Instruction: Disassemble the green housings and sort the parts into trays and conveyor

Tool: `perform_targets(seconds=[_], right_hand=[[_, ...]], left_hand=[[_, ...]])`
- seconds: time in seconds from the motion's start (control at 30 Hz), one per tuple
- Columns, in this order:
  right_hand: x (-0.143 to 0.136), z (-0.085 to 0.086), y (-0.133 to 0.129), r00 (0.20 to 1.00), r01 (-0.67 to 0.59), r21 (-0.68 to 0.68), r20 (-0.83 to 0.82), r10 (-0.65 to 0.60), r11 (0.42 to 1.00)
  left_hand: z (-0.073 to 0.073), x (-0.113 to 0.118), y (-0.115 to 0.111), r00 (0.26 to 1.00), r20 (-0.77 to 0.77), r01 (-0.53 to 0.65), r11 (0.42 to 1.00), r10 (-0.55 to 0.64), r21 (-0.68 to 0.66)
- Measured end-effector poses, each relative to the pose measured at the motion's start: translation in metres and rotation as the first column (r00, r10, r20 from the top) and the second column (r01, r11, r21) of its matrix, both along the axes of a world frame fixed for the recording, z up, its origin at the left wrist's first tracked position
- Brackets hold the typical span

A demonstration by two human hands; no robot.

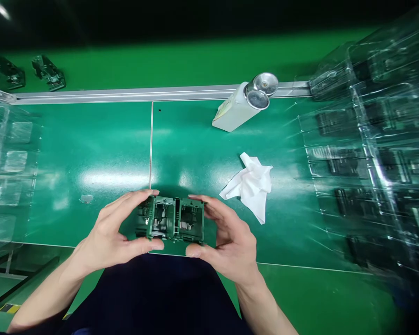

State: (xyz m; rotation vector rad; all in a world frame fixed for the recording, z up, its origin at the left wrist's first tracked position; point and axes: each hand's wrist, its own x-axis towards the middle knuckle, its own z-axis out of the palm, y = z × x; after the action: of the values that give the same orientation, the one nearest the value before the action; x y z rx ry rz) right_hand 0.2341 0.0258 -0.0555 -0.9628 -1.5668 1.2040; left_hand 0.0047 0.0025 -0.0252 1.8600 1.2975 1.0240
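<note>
Between my two hands is a dark housing (176,226) with two open, box-like compartments side by side and small metal parts inside. My left hand (117,232) grips its left end, fingertips on the far edge and thumb on the near edge. At the right end, my right hand (226,232) holds it the same way. The housing is at the near edge of the green table, its openings facing up towards me. A crumpled white cloth (252,186) lies on the table to the right of my right hand.
A white bottle with a metal pump-dish top (235,109) stands near the aluminium rail (122,96). Stacked clear plastic trays (356,153) with dark parts rise at the right. More clear trays (16,160) stand at the left. Two dark parts (49,73) lie beyond the rail.
</note>
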Motion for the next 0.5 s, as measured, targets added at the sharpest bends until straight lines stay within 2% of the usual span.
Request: perform_targets(seconds=[0.13, 0.23, 0.37, 0.43, 0.5], right_hand=[[0.002, 0.006, 0.003, 0.998, -0.021, -0.129, 0.055, 0.029, 0.991], [0.002, 0.009, 0.004, 0.996, -0.036, -0.147, 0.078, 0.047, 0.988], [0.002, 0.013, 0.002, 0.985, -0.028, -0.087, 0.165, 0.043, 0.996], [0.003, 0.014, 0.002, 0.962, -0.036, -0.026, 0.268, 0.042, 0.999], [0.004, 0.016, 0.004, 0.924, -0.082, 0.08, 0.381, 0.046, 0.993]], left_hand=[[0.003, 0.001, -0.004, 0.996, -0.068, -0.075, 0.987, 0.066, -0.141], [0.002, 0.002, -0.005, 0.993, -0.083, -0.094, 0.976, 0.079, -0.195], [0.001, -0.001, -0.005, 0.992, -0.106, -0.09, 0.969, 0.067, -0.23], [0.001, -0.004, -0.003, 0.993, -0.12, -0.047, 0.971, 0.019, -0.236], [0.001, -0.007, 0.0, 0.988, -0.147, 0.025, 0.982, -0.053, -0.187]])
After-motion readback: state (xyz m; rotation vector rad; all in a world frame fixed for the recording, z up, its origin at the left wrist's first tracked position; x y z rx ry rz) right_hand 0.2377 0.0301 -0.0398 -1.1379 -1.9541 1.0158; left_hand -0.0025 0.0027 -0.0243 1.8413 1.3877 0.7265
